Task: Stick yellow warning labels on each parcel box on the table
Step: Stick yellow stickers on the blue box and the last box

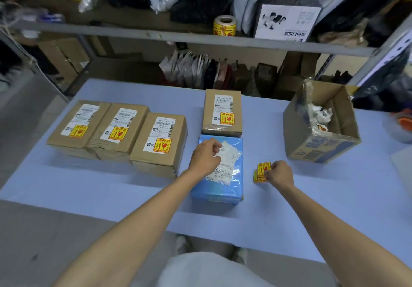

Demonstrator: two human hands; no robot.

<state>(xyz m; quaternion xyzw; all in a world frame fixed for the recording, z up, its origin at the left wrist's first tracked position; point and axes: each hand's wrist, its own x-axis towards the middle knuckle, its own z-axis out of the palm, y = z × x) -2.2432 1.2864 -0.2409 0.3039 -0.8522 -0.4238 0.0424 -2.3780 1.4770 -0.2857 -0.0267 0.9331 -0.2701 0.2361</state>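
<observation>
Item: blue parcel (217, 188), mid-desk (89, 186), no yellow label seen on it. Its long axis runs away from me.
Left hand (206, 154): rests on its waybill (227, 159), fingers curled. I cannot tell whether they pinch anything.
Right hand (279, 174): pinches the yellow warning labels (263, 172), just right of the parcel.
Judgement: the parcel lies leftward of the label, so the right hand carries it across.

4 sealed brown boxes (160, 139), 1 blue parcel (215, 194)
</observation>
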